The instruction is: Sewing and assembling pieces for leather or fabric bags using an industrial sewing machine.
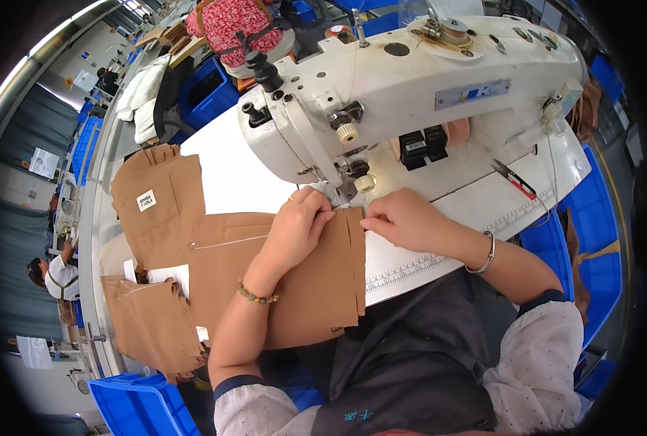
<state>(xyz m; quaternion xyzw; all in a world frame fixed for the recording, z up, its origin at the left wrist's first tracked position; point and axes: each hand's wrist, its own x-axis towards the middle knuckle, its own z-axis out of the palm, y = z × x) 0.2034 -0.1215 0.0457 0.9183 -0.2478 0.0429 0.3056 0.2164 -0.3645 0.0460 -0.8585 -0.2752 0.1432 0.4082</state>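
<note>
A brown fabric panel (312, 301) lies on the white sewing table, its upper edge beneath the needle area (344, 192) of a white sewing machine (403, 80). My left hand (298, 227) rests on that panel just left of the needle, fingers curled and pressed together on the cloth. At the panel's right edge my right hand (405, 221) is closed, thumb and forefinger pinching the cloth's edge; the fingertips are partly hidden. A folded strip runs down this right edge. White stitching or a chalk line crosses the panel left of my left wrist.
Stacked brown pieces (160, 196), one with a white label, lie left; another pile (153, 323) sits nearer. Red-and-black thread snips (516, 180) and black boxes (421, 147) lie right of the needle. Blue bins (145, 407) flank the table. Other people sit farther off.
</note>
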